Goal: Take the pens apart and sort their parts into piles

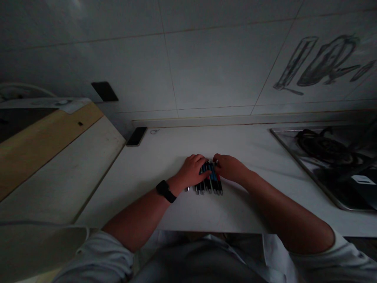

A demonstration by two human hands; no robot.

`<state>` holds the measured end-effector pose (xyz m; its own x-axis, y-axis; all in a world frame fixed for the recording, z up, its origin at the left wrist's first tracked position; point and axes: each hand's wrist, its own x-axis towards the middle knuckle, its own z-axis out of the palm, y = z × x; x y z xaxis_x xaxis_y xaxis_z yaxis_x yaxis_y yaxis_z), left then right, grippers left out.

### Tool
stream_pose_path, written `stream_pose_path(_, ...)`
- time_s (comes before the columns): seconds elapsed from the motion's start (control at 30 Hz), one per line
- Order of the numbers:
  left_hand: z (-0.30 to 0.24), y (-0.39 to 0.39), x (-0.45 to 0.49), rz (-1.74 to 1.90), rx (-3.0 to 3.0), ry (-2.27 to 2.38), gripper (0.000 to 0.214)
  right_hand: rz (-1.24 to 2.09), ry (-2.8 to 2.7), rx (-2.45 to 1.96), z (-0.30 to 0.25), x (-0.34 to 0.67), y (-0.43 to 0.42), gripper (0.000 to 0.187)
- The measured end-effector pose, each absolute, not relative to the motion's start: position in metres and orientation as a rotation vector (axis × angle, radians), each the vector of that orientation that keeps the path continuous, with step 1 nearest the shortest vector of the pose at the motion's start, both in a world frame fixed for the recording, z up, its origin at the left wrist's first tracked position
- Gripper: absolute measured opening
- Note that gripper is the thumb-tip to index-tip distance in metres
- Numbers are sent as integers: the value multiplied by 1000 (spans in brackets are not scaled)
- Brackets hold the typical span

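Note:
Several pens (214, 179) lie side by side in a row on the white countertop, with blue, red and black barrels and silvery tips towards me. Over the left part of the row rests my left hand (193, 171), its fingers curled at the far ends and its thumb across the barrels. My right hand (231, 168) is closed at the right edge of the row, fingers bent against the upper part of a red and black pen. One silvery tip (187, 189) pokes out below my left hand, apart from the others. My palms hide much of the pens.
A phone (137, 136) lies at the back left of the countertop (176, 212), beside a small ring-like item (154, 131). To the right sits a gas stove (312, 169) with a metal rim. A slanted white panel (88, 157) borders the left; a tiled wall (212, 70) rises behind.

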<state>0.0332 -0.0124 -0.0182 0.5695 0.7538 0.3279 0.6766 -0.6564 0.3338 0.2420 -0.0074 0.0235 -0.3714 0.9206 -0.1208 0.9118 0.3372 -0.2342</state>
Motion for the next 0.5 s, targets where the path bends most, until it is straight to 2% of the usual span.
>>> stream_pose_path(0.23,-15,-3,18,952,2519,1277,34,341,-2538,-1823,25,245,-11,37)
stream_pose_path(0.5,-16,4,4,1053,2426,1340,25,358,-2575,-1874,33,241,-17,38)
